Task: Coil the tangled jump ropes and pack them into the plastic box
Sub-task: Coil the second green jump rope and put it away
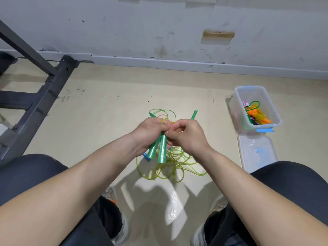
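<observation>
- Between my 2 knees, above the floor [99, 121], I see both hands meeting in the middle of the view.
- The left hand [150, 132] has its fingers curled round 2 green handles [161, 151], held side by side with their butt ends pointing down and toward me.
- The right hand [188, 135] touches the left one. Its fingers are curled, and thumb and fingertips pinch the yellow-green rope [174, 166] right at the top of the handles, though the exact pinch is partly hidden.
- Most of the rope lies in a loose tangle on the floor, with loops below the hands on the near side and more loops beyond them on the far side.
- Another green handle [193, 114] lies on the floor just beyond the right hand, and a green end [152, 114] shows beyond the left hand.
- A blue piece [146, 156] sticks out under the left wrist, and I cannot tell what it is.
- The plastic box [236, 110] stands open on the floor to the right, well apart from the hands.
- Inside it lies an orange-handled bundle [257, 114] with a green loop above it.
- The lid [255, 151] lies flat just on the near side of the box.
- A dark metal frame [35, 96] runs along the left, and the wall [159, 32] closes the far side.
</observation>
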`<state>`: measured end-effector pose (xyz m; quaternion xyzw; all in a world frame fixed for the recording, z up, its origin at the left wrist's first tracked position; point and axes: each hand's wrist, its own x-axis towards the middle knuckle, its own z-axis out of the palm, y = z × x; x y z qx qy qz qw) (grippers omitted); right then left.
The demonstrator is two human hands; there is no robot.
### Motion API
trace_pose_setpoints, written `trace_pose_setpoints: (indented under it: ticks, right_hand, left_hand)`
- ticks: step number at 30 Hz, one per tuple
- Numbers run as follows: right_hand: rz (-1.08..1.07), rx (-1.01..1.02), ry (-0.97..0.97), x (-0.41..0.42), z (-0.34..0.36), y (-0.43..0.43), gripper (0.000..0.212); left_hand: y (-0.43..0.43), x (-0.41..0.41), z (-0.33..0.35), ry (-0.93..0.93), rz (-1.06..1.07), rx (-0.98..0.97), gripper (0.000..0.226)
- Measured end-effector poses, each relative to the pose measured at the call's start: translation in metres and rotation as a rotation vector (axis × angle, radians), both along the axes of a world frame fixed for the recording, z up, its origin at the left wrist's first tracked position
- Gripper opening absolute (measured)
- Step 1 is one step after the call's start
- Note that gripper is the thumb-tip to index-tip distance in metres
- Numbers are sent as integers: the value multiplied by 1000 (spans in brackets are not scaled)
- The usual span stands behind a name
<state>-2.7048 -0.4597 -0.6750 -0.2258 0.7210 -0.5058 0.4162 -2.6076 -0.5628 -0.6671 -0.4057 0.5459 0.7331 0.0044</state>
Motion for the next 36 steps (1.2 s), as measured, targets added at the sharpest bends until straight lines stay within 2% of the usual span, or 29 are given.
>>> trace_pose_setpoints:
  ticks: [2,4,5,6,7,9,11,13,17,20,24,28,33,36]
  right_hand:
    - [154,92,251,-13,1,0,13]
    - [141,115,487,-26,4,1,16]
    - [131,74,514,-31,4,1,20]
    - [170,16,439,-35,5,1,27]
    - [244,-37,282,-38,4,1,31]
    - [392,-39,76,-39,1,4,27]
    - [439,46,190,-45,0,7,47]
    - [403,77,254,-55,2,11,50]
    - [389,14,262,-67,7,22,29]
    - [322,-111,140,-67,8,25,11]
    - [243,-248,-9,-65,13,27,13]
    - [218,-257,-29,-62,13,26,13]
    - [278,-216,22,-60,13,22,12]
    - [260,-193,10,-58,15,21,11]
  left_hand:
    - [-4,-1,-1,-30,-34,-16,20]
    - [-8,-1,-1,-72,-113,-60,21]
    - [-10,-1,0,-90,-184,-91,21]
    - [-11,-1,2,-95,-270,-121,21]
    - [-12,-1,4,-81,-355,-136,20]
    - [-15,0,8,-13,-469,-112,22]
    - [-19,3,10,21,-540,-85,21]
    - [-21,7,9,12,-584,-62,20]
    - [-11,11,7,39,-550,20,32]
    - [-3,13,7,58,-441,20,52]
    - [5,15,3,168,-318,114,32]
    - [9,19,-2,284,-255,268,33]
    - [14,19,-2,270,-205,297,37]
    - [15,19,1,257,-285,304,28]
